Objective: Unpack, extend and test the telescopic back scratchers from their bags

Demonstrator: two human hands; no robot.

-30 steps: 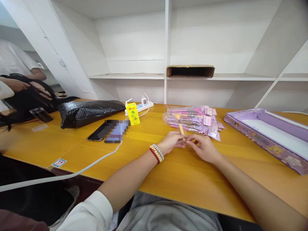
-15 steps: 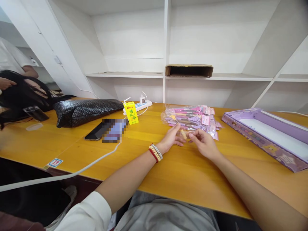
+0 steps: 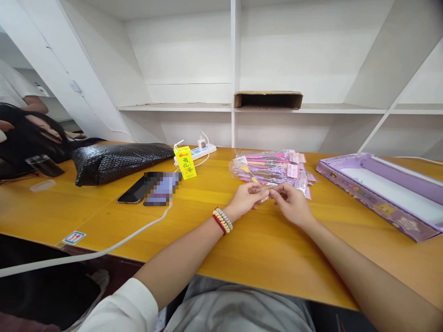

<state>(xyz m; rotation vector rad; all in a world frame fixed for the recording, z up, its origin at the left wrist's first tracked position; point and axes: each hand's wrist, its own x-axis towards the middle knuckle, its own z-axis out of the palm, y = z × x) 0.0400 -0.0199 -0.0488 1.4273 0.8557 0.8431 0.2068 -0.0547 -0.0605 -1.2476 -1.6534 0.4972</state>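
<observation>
My left hand (image 3: 246,200) is closed around the handle end of a yellow-headed stick (image 3: 254,179), whose handle looks like pale wood. The fingers hide part of that handle. Thumb and fingers of my right hand (image 3: 291,204) pinch the end of a clear plastic wrapper (image 3: 266,197), close beside the left fingertips. Whether the wrapper is sealed or torn, I cannot tell. Just beyond both hands lies a pile of clear packets (image 3: 277,162) with pink and purple sticks inside and pink labels at their right ends.
To the right stands a shallow purple box (image 3: 377,203) with a white inside. Leftward are a yellow drink carton (image 3: 185,163), a power strip (image 3: 204,151), phones (image 3: 133,189), a white cable (image 3: 138,234) and a black bubble bag (image 3: 117,161). Another person leans at far left.
My left thumb has come down and the hands have drawn closer together around the wrapper's end. The handle end that showed between them is now covered. The camera view has shifted slightly.
</observation>
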